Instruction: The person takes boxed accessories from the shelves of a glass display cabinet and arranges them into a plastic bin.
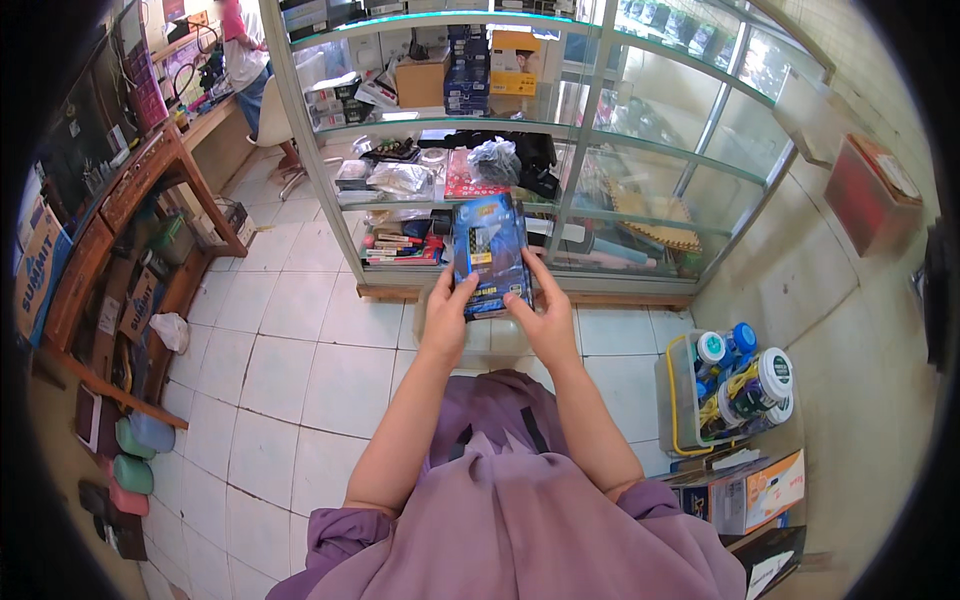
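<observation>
A tall glass display cabinet [560, 150] stands ahead on the white tiled floor [300, 370], its shelves crowded with boxes and packets. To the right a clear plastic bin [680, 400] holds lidded jars. In front of the cabinet both hands grip a flat blue packet [490, 255]: the left hand [447, 318] pinches its lower left edge, the right hand [545, 315] its lower right.

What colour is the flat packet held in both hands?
Mostly blue with a yellow patch, on the flat packet; head view shows it best.
</observation>
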`<state>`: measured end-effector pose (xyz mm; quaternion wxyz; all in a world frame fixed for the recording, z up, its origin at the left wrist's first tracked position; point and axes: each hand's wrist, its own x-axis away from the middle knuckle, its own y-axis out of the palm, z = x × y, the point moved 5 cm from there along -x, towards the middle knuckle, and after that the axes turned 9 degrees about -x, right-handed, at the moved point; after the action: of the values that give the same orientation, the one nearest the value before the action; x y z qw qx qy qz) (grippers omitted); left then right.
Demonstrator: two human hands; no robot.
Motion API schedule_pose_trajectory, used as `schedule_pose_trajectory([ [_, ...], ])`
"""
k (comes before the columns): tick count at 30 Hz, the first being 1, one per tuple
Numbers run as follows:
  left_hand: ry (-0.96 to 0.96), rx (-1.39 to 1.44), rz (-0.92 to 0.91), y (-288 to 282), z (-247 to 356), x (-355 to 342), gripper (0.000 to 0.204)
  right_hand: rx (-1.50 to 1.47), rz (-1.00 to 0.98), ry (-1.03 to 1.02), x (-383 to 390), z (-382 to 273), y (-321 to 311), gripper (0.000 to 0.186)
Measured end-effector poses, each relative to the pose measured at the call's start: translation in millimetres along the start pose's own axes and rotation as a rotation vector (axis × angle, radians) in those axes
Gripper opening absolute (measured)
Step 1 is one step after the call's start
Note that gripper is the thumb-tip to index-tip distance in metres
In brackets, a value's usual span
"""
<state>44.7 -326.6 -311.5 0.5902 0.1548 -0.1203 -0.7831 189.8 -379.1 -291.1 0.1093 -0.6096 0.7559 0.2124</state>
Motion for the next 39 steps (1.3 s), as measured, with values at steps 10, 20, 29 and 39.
schedule_pose_trajectory([
  [10, -0.275, -0.143, 0.096, -12, -147, -23, 0.04, 0.311, 0.078, 0.307, 7, 116, -56, 0.077],
  [20, -0.668, -0.218, 0.178, -63, -299, -82, 0.059, 0.568, 0.081, 0.689, -39, 303, -102, 0.067],
  [29, -0.748, 0.189, 0.603, -125, -392, -108, 0.031, 0.647, -0.162, 0.794, -61, 435, -77, 0.075],
  [39, -0.755, 0.039, 0.675, -141, -418, -114, 0.055, 0.589, -0.093, 0.825, -88, 439, -32, 0.09],
])
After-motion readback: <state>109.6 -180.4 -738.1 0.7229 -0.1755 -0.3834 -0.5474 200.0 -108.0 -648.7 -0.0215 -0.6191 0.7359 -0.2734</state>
